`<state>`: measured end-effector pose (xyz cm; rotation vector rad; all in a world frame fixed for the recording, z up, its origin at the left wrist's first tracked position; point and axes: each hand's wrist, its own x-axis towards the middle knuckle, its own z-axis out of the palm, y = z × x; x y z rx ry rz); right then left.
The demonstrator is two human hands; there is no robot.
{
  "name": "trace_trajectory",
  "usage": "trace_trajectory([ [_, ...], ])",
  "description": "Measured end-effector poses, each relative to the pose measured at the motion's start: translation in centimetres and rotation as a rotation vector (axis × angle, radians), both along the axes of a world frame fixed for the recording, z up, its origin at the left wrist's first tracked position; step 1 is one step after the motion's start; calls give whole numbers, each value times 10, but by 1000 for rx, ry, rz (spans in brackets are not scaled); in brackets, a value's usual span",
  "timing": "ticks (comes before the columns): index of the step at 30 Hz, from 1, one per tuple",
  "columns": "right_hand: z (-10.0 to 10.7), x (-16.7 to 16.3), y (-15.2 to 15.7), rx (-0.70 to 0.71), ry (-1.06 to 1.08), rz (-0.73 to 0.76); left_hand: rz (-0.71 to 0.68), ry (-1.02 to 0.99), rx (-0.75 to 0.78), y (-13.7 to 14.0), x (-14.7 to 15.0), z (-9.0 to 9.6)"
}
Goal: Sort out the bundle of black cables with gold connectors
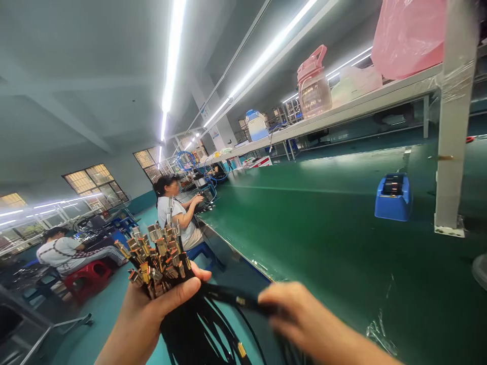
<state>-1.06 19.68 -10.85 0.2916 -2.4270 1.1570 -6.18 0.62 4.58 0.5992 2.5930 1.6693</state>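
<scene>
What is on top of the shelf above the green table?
On the shelf stand a pink water jug, a pink plastic bag and a blue-lidded container; anything behind them is hidden.

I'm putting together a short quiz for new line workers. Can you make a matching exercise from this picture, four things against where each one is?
Things:
1. bundle of black cables with metal connectors
2. blue tape dispenser
3. pink water jug
4. red stool

Places:
A. on the upper shelf
B. on the floor, under a seated co-worker
C. gripped in the left hand
D. on the green workbench, near a white post

Pairs: 1-C, 2-D, 3-A, 4-B
</scene>
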Motion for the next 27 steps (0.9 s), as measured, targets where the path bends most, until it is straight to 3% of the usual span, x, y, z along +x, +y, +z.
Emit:
trace_trajectory([
  [3,5,-5,8,2,39,-182,37,60,1,-1,4,0],
  [5,3,-4,-3,32,45,-135,41,46,21,-1,5,1],
  [8,-4,1,-22,90,27,53,41,2,19,-1,3,0],
  [10,-5,-1,-21,104,1,71,31,-3,18,-1,0,-2],
  [15,2,-10,-3,63,-51,-224,31,58,37,-7,-7,-6],
  [17,0,-3,-9,49,-79,-151,28,76,43,-10,-12,-6],
  [21,-5,15,-20,-48,-124,154,57,97,108,-15,-19,-4],
  [25,11,0,-21,-240,-90,155,70,92,107,-13,-13,-7],
  [27,22,-8,-31,-316,-118,244,40,79,71,-11,-9,-10],
])
